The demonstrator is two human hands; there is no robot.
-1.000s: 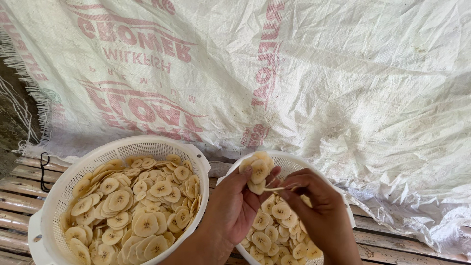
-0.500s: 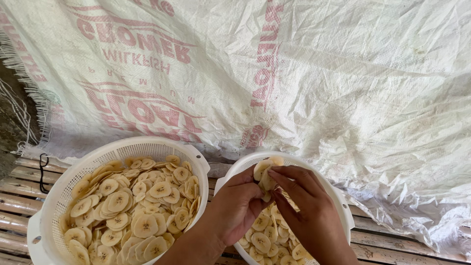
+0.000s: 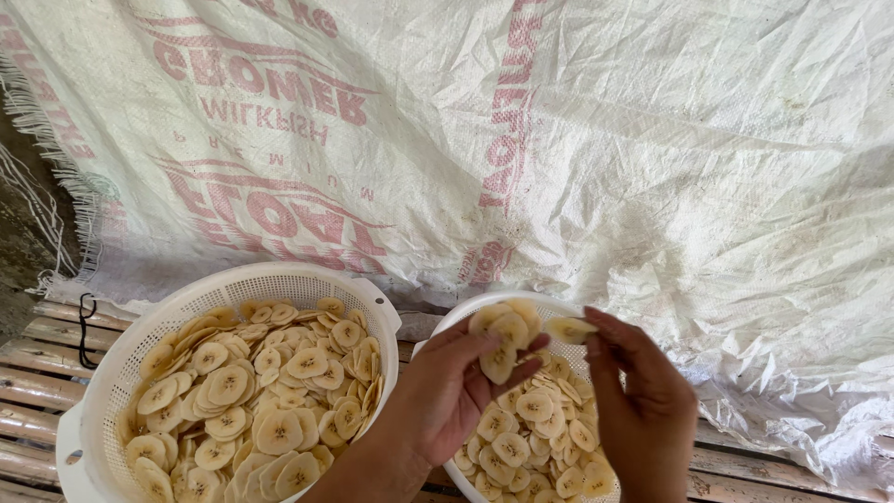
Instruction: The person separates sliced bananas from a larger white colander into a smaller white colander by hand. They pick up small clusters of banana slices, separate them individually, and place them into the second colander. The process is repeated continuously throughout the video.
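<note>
A white woven sack (image 3: 596,140) with red printing is spread over the slatted bamboo platform (image 3: 37,373) and fills the upper view. Below it stand two white perforated baskets: the larger left basket (image 3: 102,373) is loaded with pale banana slices (image 3: 251,391), and the right basket (image 3: 447,321), just beside it, holds a thinner layer.

Over the right basket, the left hand (image 3: 447,391) is cupped, fingers half closed under a small stack of slices (image 3: 503,335). The right hand (image 3: 643,401) pinches a single slice (image 3: 570,329) between thumb and fingertips.

Compared with half a second ago, the hands have drawn apart: the right hand has shifted rightward, and its single slice now sits clear of the stack, at the stack's right edge. One slice has thus been peeled off; the stack remains in the left hand.
</note>
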